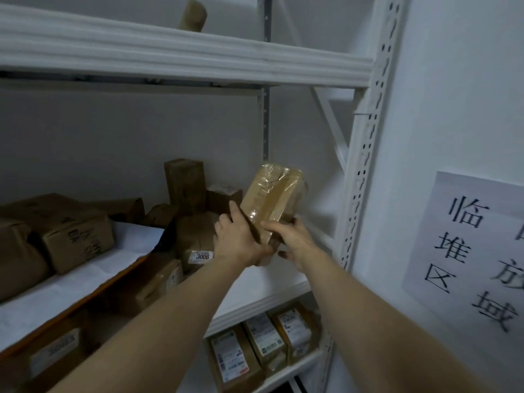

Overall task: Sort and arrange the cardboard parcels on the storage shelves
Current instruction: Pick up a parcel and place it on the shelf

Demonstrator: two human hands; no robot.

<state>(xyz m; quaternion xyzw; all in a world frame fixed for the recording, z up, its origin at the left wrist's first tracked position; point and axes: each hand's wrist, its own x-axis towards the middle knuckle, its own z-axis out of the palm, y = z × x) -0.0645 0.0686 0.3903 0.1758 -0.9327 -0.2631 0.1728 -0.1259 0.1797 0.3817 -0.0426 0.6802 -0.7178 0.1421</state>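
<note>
**Taped parcel held up in both hands above the middle shelf**

A taped parcel (270, 204), brown card under glossy clear tape, is held tilted just right of the frame's centre, above the right end of the middle shelf (269, 282). It is gripped at its lower end by both hands. The left hand (241, 241) is wrapped round its left edge, with the fingers curled on the card. The right hand (295, 242) is closed round its lower right corner, with the fingers laid across the front. No writing can be read on it.

At eight o'clock of it, a labelled parcel (195, 236) is seen on the shelf, with a white sticker (202, 256) printed "3006". At ten o'clock a tall box (185, 181) stands upright. At nine o'clock, well apart, a large carton (76, 234) is marked in black, of which only "BA" can be made out.

At six o'clock, three parcels (262, 337) are lined up on the lower shelf (295, 368), each with a white shipping label too small to read. At twelve o'clock one parcel (194, 17) stands on the top shelf (198, 58).

At three o'clock, past the perforated upright post (365, 165), a paper sign (465, 251) is fixed to the wall. The characters 临, 堆, 区, 放 and 域 can be read on it, and its right side is cut off by the frame edge.
</note>
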